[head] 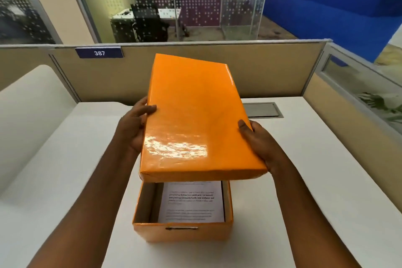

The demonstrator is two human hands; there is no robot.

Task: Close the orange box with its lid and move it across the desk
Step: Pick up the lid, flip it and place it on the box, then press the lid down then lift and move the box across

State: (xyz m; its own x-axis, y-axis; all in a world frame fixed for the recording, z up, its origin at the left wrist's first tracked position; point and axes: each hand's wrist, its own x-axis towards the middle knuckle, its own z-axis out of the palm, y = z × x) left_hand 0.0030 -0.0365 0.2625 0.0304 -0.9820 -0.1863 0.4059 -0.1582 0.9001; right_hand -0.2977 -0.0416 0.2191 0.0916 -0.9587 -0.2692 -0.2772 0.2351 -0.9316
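Observation:
The orange box (182, 231) stands open on the white desk, near its front edge. Printed paper sheets (191, 202) lie inside it. I hold the glossy orange lid (195, 115) in the air above the box, tilted up at its far end and covering the box's far part. My left hand (134, 128) grips the lid's left long edge, thumb on top. My right hand (258, 143) grips the right long edge the same way. The lid is apart from the box rim.
The white desk (304, 180) is bounded by beige partition panels (261, 67) behind and to the right. A grey cable hatch (261, 110) lies in the desk behind the lid. A curved white surface (32, 104) sits to the left.

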